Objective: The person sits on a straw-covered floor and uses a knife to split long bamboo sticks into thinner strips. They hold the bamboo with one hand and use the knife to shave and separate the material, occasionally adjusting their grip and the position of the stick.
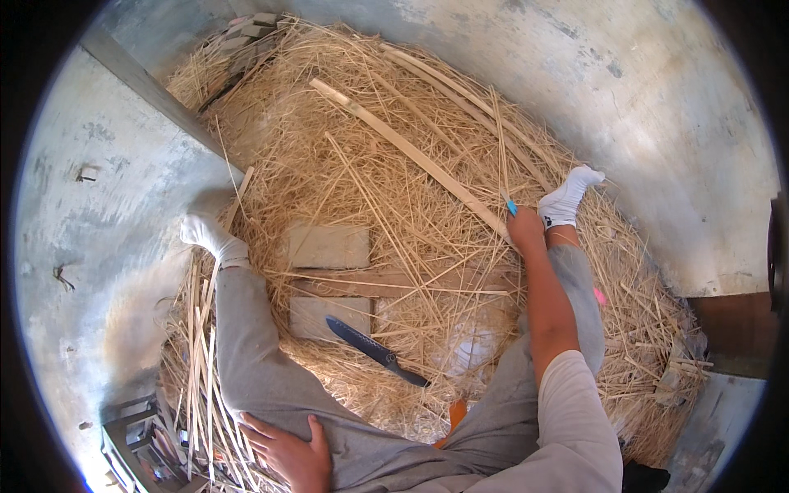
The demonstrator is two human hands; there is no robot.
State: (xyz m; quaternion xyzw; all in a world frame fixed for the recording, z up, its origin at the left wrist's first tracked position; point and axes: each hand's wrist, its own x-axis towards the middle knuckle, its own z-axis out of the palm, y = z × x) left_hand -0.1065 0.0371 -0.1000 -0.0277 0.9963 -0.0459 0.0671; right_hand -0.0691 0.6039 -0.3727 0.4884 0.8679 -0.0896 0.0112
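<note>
My right hand (526, 228) is closed beside my right ankle, around a slim tool with a teal handle (511, 208). Its narrow tip points away from me, among thin straw-coloured strips, and its kind cannot be made out. A long flat bamboo strip (411, 152) runs from the far middle to this hand; whether the fingers also grip it is hidden. My left hand (292, 452) lies on my left thigh, fingers spread, holding nothing. Between my legs a large dark-bladed knife (362, 341) rests with its black handle toward me, its blade partly over a grey block (316, 318).
Shavings and thin strips (329, 172) cover the floor. Another block (329, 246) and a wooden board (394, 283) lie between my legs. Long strips (201, 361) are piled left of my leg. Pale walls (625, 90) surround me. An orange object (456, 413) sits close by.
</note>
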